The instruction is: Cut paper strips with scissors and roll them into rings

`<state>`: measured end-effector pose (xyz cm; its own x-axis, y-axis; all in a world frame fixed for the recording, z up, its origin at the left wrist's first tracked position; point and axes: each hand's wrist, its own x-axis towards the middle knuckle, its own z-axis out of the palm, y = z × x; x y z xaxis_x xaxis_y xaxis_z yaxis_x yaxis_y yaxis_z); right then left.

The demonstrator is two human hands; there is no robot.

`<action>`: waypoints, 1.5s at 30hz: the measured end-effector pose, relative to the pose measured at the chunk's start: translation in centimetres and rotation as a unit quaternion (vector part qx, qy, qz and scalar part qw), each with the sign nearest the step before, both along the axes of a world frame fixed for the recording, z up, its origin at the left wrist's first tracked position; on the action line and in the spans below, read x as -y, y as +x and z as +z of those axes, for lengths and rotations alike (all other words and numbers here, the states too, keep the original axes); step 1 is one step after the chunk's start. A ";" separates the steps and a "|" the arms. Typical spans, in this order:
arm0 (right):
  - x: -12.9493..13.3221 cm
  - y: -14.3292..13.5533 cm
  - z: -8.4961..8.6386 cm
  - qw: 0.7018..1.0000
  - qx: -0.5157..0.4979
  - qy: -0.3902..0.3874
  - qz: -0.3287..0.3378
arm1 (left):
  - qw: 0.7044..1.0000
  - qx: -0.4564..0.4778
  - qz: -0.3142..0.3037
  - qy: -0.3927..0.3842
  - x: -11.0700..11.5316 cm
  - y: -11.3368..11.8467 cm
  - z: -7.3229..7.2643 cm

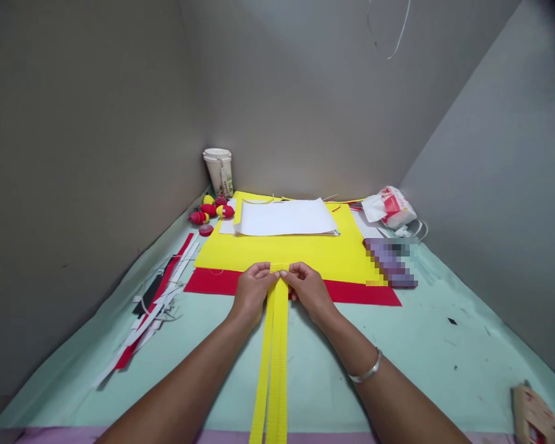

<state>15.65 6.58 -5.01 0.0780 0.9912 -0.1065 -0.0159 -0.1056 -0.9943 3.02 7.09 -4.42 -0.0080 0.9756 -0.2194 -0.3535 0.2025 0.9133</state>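
Long yellow paper strips (277,345) with fine crosswise ridges run from my fingers down past the near table edge. At their upper end, my left hand (252,290) pinches the left side between thumb and fingers. My right hand (311,288) pinches the right side, its thumb almost meeting the left one. A silver bangle (366,366) circles the right wrist. Just beyond the hands lies a large yellow sheet (277,250) on top of a red sheet (365,293). Whether the strips are joined at the pinched end is hidden by my fingers.
White sheets (287,217) lie on the yellow one. Left are paper scraps (152,308), red-and-yellow ornaments (208,209) and a lidded cup (219,172). Right are a tissue pack (396,208), a partly pixelated phone (393,265) and a wooden object (534,413). Walls enclose the table (425,370).
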 end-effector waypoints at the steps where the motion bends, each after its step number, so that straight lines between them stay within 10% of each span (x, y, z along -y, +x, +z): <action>1: 0.0 0.1 0.0 1.000 -0.002 -0.001 0.003 | 1.000 0.000 -0.001 0.000 0.0 0.0 0.0; 45: -0.5 1.5 -0.1 0.993 -0.068 -0.025 0.093 | 0.999 0.002 -0.051 0.008 -0.2 -0.4 0.0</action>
